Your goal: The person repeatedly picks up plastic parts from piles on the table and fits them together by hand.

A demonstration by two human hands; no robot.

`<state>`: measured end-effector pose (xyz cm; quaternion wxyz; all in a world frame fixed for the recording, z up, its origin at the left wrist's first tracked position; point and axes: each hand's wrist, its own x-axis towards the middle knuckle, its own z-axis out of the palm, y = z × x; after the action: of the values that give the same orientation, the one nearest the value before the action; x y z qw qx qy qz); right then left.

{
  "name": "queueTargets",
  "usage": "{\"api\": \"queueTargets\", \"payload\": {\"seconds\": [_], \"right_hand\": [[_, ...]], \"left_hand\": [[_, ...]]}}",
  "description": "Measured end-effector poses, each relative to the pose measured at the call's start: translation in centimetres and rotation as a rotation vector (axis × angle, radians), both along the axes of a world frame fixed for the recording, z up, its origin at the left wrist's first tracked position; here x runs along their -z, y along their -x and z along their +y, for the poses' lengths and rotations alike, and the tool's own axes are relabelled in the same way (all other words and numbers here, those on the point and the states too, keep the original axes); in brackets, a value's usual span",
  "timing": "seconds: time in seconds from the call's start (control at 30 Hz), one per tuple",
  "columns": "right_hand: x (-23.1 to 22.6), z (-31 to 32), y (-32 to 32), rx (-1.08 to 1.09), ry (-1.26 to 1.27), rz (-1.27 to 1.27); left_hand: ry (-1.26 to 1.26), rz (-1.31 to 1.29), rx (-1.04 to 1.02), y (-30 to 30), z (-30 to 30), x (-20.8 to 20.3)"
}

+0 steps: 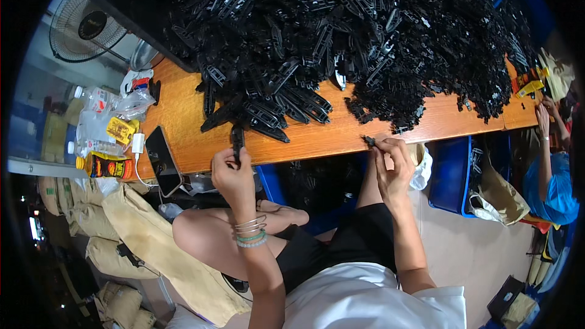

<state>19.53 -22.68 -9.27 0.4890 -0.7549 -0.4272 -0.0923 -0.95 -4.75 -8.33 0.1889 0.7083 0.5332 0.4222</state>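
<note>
At the table's front edge my left hand (233, 173) grips a long black plastic part (237, 140) between thumb and fingers, its far end pointing at the pile. My right hand (393, 167) pinches a small black plastic piece (369, 141) at the fingertips, just over the edge. Beyond my left hand lies a large heap of long, slotted black parts (268, 106). Past my right hand spreads a heap of small black pieces (390, 100). The two hands are apart, and what each holds does not touch the other.
A phone (163, 161) with a white cable lies left on the wooden table (183, 100), near plastic bottles (94, 100) and a yellow pack (122, 129). A fan (88, 24) stands behind. Blue bins (451, 176) sit below. A co-worker in blue (551, 186) works at the right.
</note>
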Motion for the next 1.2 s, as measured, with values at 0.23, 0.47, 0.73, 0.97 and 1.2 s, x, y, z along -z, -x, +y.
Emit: {"api": "queueTargets", "payload": {"seconds": [0.23, 0.47, 0.73, 0.97, 1.2], "right_hand": [[-2.0, -0.3, 3.0, -0.322, -0.289, 0.697], [-3.9, 0.5, 5.0, -0.282, -0.257, 0.829], [-4.2, 0.2, 4.4, -0.396, -0.104, 0.607], [-3.9, 0.5, 4.5, -0.378, -0.032, 0.344], [-3.3, 0.5, 3.5, -0.470, -0.024, 0.104]], "left_hand": [[0.512, -0.374, 0.557, -2.6, -7.1, -3.5], [0.599, -0.552, 0.793, -4.7, -9.9, -2.3], [0.927, -0.647, 0.774, -4.0, -7.8, -2.8], [0.947, -0.650, 0.765, -3.4, -7.4, -2.0], [0.938, -0.665, 0.829, -3.2, -7.0, -1.9]]}}
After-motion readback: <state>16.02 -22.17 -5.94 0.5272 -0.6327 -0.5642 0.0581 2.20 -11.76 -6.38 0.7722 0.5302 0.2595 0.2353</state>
